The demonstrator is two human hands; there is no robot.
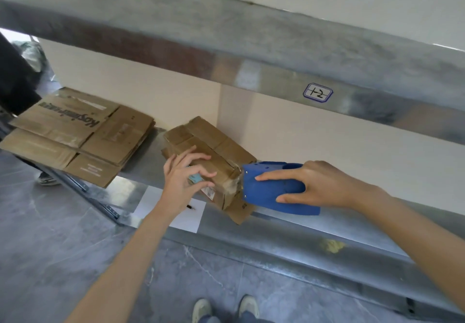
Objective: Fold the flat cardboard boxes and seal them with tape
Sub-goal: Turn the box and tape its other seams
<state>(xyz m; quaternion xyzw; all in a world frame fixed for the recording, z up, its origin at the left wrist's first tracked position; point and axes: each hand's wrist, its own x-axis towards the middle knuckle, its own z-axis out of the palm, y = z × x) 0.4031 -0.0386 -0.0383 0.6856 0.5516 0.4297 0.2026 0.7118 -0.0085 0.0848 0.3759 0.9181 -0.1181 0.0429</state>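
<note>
A folded brown cardboard box point(214, 146) lies on the lower metal shelf point(289, 224), its near flap hanging over the shelf's front edge. My left hand point(185, 174) presses on the box's top near its front corner, fingers spread. My right hand point(319, 184) grips a blue tape dispenser point(266, 189), whose front edge touches the box's right end where clear tape shows. A stack of flat cardboard boxes point(75, 134) lies to the left on the same shelf.
An upper metal shelf point(251, 46) with a label reading 1-2 point(317, 92) overhangs the work. A white sheet with a pen point(181, 212) lies on the shelf under my left arm. Another person's dark clothing point(12, 76) and shoe are at far left. My shoes stand on grey floor.
</note>
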